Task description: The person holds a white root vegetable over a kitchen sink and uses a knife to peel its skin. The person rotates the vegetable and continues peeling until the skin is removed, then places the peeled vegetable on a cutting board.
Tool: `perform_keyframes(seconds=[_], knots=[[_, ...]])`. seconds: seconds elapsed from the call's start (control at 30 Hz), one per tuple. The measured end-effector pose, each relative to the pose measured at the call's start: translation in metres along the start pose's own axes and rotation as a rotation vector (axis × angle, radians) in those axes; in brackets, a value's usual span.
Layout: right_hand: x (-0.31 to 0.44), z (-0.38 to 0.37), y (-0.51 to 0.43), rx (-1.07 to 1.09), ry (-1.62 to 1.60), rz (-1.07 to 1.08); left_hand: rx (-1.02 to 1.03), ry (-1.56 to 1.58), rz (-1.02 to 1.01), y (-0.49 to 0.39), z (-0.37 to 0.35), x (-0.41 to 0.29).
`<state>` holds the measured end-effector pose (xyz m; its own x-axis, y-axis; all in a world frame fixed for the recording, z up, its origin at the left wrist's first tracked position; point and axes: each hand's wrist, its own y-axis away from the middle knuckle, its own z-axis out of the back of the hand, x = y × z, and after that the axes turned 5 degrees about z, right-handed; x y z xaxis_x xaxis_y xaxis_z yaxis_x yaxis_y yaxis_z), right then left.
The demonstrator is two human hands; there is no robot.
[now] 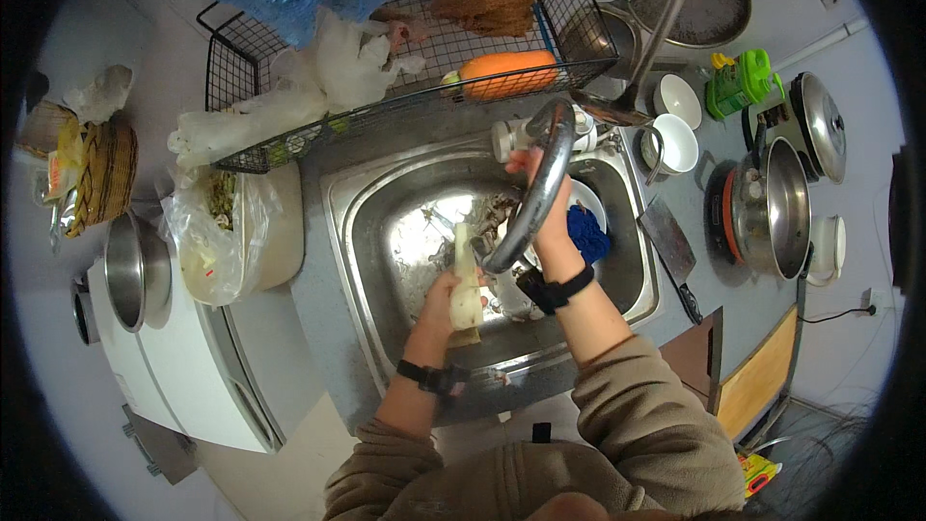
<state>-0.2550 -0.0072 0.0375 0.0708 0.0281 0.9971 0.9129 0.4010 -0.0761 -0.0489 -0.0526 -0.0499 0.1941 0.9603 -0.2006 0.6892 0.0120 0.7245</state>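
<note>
My left hand (439,298) is closed around a long, pale peeled vegetable (466,289), held over the stainless steel sink (376,253). Water and scraps lie below it in the basin. My right hand (546,184) reaches up to the faucet; the curved metal spout (542,195) hides part of the palm and fingers, so its grip cannot be made out. Beside my right wrist, a dark blue cloth (587,234) sits by a white bowl (584,197) in the basin. Both wrists wear black straps.
A black wire basket (593,22) behind the sink holds a large orange carrot (510,74). A cleaver (669,239) lies right of the sink, near white bowls (678,145) and a steel pot (787,206). A lined bin (286,231) stands left. A ladle (626,105) hangs above.
</note>
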Motion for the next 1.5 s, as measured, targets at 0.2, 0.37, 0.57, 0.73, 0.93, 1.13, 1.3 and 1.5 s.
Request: perform_keyframes(seconds=[0.2, 0.37, 0.57, 0.73, 0.93, 1.13, 1.3, 1.5], knots=[[-0.013, -0.002, 0.017, 0.040, -0.606, -0.348, -0.030, -0.003, 0.025, 0.001, -0.012, -0.003], [-0.047, -0.046, 0.042, 0.124, -1.086, -0.890, 0.034, 0.121, -0.084, -0.005, -0.008, -0.003], [-0.071, -0.025, 0.063, 0.170, -0.532, -0.837, 0.003, 0.038, -0.181, 0.000, -0.004, -0.017], [-0.080, -0.029, 0.079, 0.548, -0.049, -0.631, -0.346, -0.574, -0.408, -0.023, -0.014, -0.003], [-0.098, -0.068, 0.057, 0.326, -0.247, -0.627, -0.375, -0.865, -0.553, -0.018, 0.002, -0.002], [-0.086, -0.042, 0.077, 0.574, -0.090, -0.641, -0.377, -0.570, -0.419, -0.029, 0.002, -0.014], [-0.082, -0.017, 0.098, 0.333, -0.463, -0.757, -0.193, -0.407, -0.444, -0.071, -0.027, -0.021], [-0.089, 0.022, 0.092, 0.080, -0.679, -0.768, -0.123, -0.602, -0.591, -0.117, -0.061, -0.002]])
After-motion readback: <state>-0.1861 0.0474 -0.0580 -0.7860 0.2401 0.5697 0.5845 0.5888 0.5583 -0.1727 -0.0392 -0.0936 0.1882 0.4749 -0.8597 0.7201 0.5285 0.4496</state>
